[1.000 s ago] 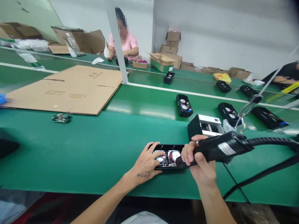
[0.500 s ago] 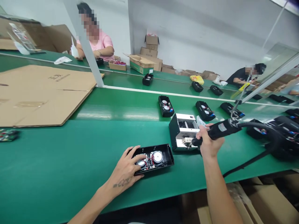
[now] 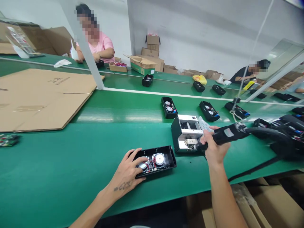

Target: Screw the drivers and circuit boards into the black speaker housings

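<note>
My left hand (image 3: 128, 174) rests with fingers spread on the left end of an open black speaker housing (image 3: 155, 161) that shows two round drivers and red wires. My right hand (image 3: 212, 146) is closed round a black electric screwdriver (image 3: 225, 135), which hangs from a cable and has a thick hose trailing right. The screwdriver's tip points into a small black and white screw feeder box (image 3: 186, 133) just behind the housing.
Several more open housings (image 3: 169, 107) lie on the green belt (image 3: 83, 155) further back and to the right. A flat cardboard sheet (image 3: 40, 98) covers the left. Two people sit across the line, with boxes (image 3: 152, 60) against the wall. A small circuit board (image 3: 7, 140) lies far left.
My right hand has carried the screwdriver from over the housing's right end to the feeder box. The view has swung right. My left hand stays on the housing.
</note>
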Tool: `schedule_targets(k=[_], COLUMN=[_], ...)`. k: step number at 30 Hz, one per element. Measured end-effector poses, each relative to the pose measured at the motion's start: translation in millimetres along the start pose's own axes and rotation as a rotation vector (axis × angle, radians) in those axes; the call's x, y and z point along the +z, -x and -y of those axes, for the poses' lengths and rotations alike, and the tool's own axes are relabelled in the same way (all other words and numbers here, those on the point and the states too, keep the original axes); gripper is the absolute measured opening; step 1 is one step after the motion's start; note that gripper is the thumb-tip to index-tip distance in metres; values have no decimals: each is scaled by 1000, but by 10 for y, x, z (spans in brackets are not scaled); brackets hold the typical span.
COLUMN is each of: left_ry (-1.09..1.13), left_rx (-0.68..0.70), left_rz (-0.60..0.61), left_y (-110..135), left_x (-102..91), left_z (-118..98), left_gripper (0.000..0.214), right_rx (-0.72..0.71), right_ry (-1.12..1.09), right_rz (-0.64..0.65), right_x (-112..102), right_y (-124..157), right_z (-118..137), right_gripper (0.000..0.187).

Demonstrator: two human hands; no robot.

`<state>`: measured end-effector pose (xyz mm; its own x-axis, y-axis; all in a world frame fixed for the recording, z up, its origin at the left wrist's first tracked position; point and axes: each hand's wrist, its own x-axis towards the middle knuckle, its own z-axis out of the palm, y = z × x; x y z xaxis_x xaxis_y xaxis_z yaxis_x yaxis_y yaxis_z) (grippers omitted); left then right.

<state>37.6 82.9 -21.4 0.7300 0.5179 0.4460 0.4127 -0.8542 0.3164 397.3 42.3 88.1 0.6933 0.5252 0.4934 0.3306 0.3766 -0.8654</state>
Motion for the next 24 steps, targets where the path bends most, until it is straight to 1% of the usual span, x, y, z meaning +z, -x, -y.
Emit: schedule_targets(k=[2,5,8,11,13,15,17,20,22,24], left_ry=[-12,-41,-47,-33,-35,-38,-41,-50,-58,-59], left_rx=[5,14,15,-2,-12,-20,-29,-23,-12,-14], left_rz=[1,13,23,31,48,69,86,105,105,106], left_y=[-1,-2,0,2,1,-1,1,14,24,29], left_x=[-5,-14,-15,-12,-17,-30,-43,-48,-43,-38], left_z=[4,7,7,-1,-16,-37,-54,-64,-64,-70], left_gripper=[28,28,27,26,26,25,24,23,23,22], right_rx=[-12,0,59,196,291,347,358,293,226,174], right_ry=[-56,-95,-40,16,-35,-140,-277,-495,-589,-612], right_rz=[-41,-8,121,326,415,449,480,553,602,664], right_x=[39,102,119,94,90,124,212,438,624,802], right_y=[-27,-71,-57,89,259,454,644,901,1058,1194], right_z=[-2,-11,-5,47,127,252,413,644,734,756], right_gripper=[39,38,36,34,33,31,28,18,14,16])
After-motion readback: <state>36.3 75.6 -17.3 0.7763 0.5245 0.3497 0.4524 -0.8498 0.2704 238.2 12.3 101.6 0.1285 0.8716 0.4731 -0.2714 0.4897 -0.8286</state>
